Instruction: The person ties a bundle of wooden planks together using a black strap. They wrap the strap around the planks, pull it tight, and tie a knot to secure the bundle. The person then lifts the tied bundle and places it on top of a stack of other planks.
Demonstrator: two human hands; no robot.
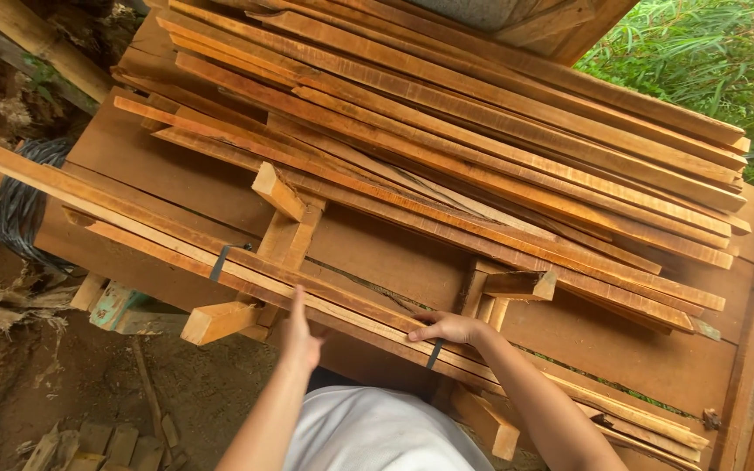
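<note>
A long thin wooden strip (pixel 159 228) runs from the upper left to the lower right across the front of a wood stack. My left hand (pixel 298 336) is under and against its near edge, fingers straight and pointing up. My right hand (pixel 448 329) rests on the strip with fingers curled over it, beside a dark band (pixel 435 352) wrapped around the strip. A second dark band (pixel 220 262) sits further left on it. Short wooden blocks (pixel 283 218) stand between the strip and the planks behind.
A pile of long reddish planks (pixel 482 131) lies on wide boards (pixel 377 249) behind the strip. Bare dirt ground (pixel 63 384) and small wood offcuts are at lower left. Green foliage (pixel 717 61) fills the upper right. A coil of dark wire (pixel 10 205) sits left.
</note>
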